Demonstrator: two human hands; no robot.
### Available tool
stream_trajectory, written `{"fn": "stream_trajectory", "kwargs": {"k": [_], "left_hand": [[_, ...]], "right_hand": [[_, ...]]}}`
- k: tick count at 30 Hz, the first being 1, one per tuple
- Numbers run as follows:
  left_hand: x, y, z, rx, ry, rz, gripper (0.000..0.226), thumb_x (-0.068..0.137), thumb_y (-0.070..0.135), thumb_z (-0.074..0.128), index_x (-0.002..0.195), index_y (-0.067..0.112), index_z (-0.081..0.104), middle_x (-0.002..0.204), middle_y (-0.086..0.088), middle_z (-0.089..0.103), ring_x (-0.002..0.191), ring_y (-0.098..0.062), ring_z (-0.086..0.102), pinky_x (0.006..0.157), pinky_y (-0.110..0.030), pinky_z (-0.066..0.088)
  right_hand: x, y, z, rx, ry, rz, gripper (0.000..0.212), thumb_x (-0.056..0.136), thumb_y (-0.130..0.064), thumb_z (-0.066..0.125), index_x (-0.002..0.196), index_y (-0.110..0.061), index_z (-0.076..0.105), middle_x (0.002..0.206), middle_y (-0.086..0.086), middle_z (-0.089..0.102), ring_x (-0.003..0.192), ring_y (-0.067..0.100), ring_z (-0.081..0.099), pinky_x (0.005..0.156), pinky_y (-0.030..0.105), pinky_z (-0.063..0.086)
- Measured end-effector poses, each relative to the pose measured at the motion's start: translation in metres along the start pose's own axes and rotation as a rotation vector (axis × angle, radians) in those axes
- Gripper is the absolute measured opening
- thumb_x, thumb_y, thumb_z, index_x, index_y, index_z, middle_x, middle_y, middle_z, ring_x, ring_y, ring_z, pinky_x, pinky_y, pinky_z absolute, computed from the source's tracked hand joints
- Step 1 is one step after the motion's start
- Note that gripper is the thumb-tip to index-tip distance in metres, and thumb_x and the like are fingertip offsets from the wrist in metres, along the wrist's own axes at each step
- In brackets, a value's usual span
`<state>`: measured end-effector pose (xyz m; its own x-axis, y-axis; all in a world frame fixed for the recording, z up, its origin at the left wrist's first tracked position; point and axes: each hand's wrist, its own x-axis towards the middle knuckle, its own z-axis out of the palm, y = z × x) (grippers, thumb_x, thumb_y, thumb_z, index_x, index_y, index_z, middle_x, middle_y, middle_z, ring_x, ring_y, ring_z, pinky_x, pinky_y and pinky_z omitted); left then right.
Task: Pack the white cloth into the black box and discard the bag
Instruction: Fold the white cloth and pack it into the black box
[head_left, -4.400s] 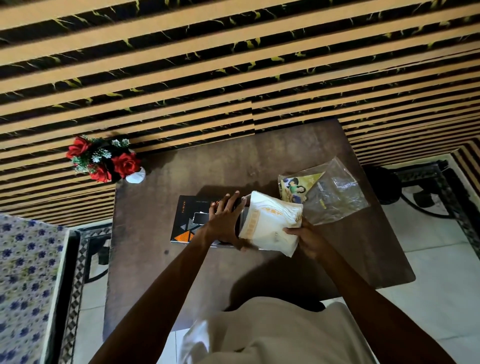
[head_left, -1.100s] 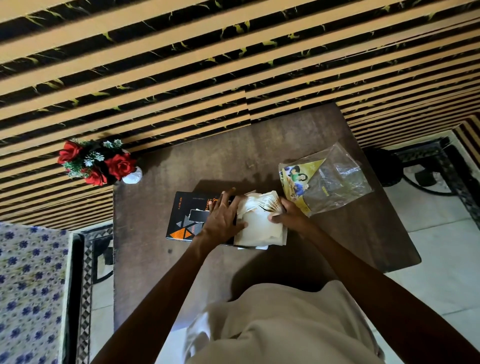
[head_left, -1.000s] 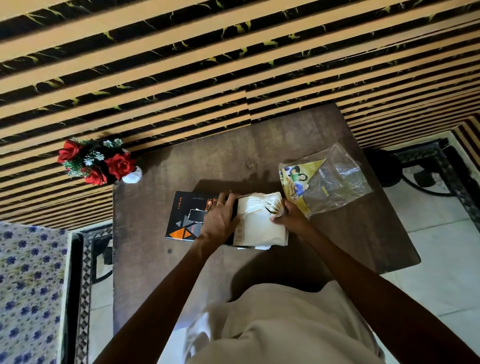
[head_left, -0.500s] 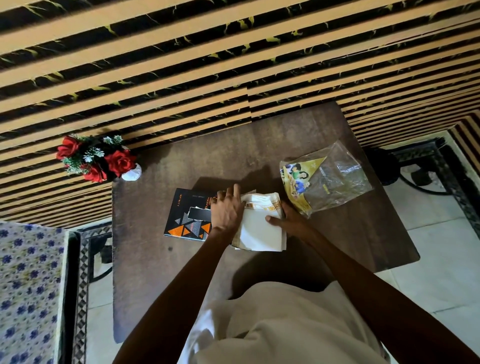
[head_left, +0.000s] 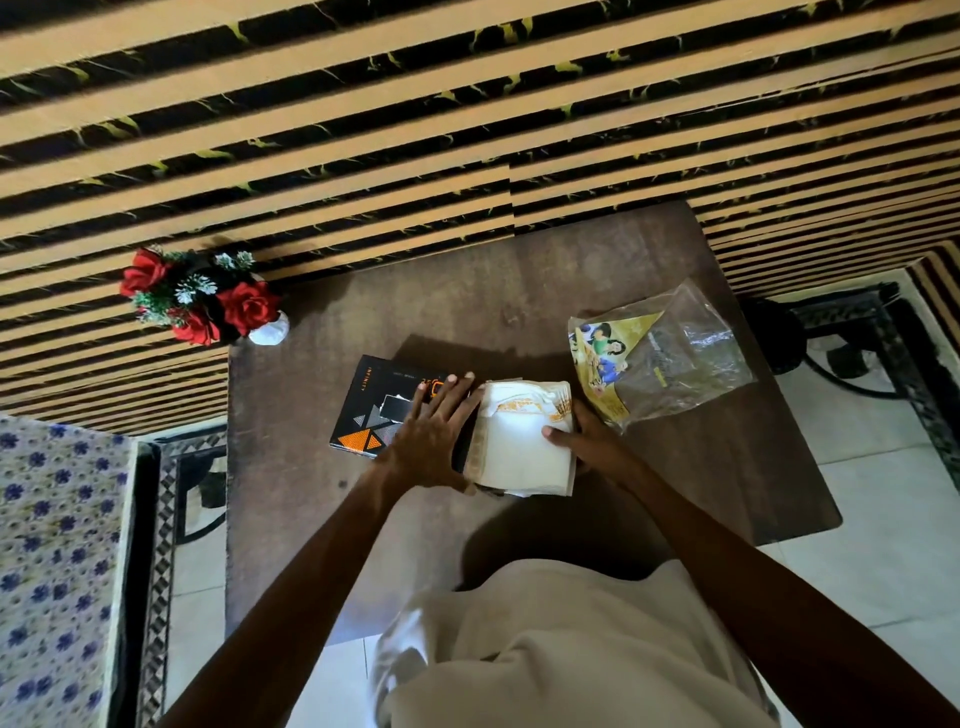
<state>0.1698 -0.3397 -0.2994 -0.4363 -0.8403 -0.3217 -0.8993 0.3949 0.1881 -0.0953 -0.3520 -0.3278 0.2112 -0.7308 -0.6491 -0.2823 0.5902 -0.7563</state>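
The folded white cloth (head_left: 519, 447), with a gold-patterned border, lies in the middle of the brown table (head_left: 519, 291), over the black box (head_left: 464, 441), of which only a dark sliver shows at its left. My left hand (head_left: 434, 436) lies flat, fingers apart, across the box's left side and the black printed lid (head_left: 371, 410) with orange triangles. My right hand (head_left: 592, 447) grips the cloth's right edge, thumb on top. The clear plastic bag (head_left: 675, 358) with a colourful printed card lies flat to the right of the cloth, untouched.
A small white vase of red roses (head_left: 202, 301) stands at the table's back left corner against the striped wall. A dark metal-framed stool (head_left: 779, 338) is right of the table. A blue-flowered fabric (head_left: 52, 545) covers furniture at left. White tiled floor surrounds the table.
The cloth was held up in my right hand, then came down flat over the box. My left hand shifted from the cloth's left edge onto the box and lid; my right thumb now presses on top.
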Motion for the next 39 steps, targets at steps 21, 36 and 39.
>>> {"fn": "stream_trajectory", "kwargs": {"k": [21, 36, 39], "left_hand": [[0.001, 0.0, 0.012, -0.215, 0.017, -0.018, 0.145, 0.046, 0.088, 0.063, 0.157, 0.018, 0.0, 0.166, -0.007, -0.006, 0.152, -0.031, -0.011, 0.114, -0.066, -0.009], [0.004, 0.001, 0.014, -0.28, 0.014, -0.067, 0.108, 0.076, 0.056, 0.069, 0.156, 0.026, 0.004, 0.165, -0.001, -0.011, 0.146, -0.018, -0.025, 0.115, -0.065, -0.014], [0.005, 0.005, 0.015, -0.203, 0.004, -0.091, 0.111, 0.068, 0.043, 0.078, 0.156, 0.027, 0.011, 0.165, -0.005, -0.01, 0.149, -0.025, -0.019, 0.113, -0.061, -0.014]], "right_hand": [[0.004, 0.007, 0.048, 0.319, 0.047, 0.09, 0.057, 0.087, -0.011, 0.068, 0.137, -0.022, 0.043, 0.13, 0.007, 0.06, 0.115, 0.03, 0.06, 0.079, 0.051, 0.058], [0.015, -0.001, 0.055, 0.291, 0.052, 0.277, 0.043, 0.085, -0.052, 0.062, 0.12, -0.029, 0.056, 0.11, 0.003, 0.067, 0.098, 0.025, 0.064, 0.072, 0.037, 0.052], [0.018, -0.005, 0.055, 0.279, 0.086, 0.243, 0.037, 0.086, -0.049, 0.062, 0.114, -0.025, 0.058, 0.101, 0.004, 0.068, 0.088, 0.023, 0.065, 0.068, 0.034, 0.052]]}}
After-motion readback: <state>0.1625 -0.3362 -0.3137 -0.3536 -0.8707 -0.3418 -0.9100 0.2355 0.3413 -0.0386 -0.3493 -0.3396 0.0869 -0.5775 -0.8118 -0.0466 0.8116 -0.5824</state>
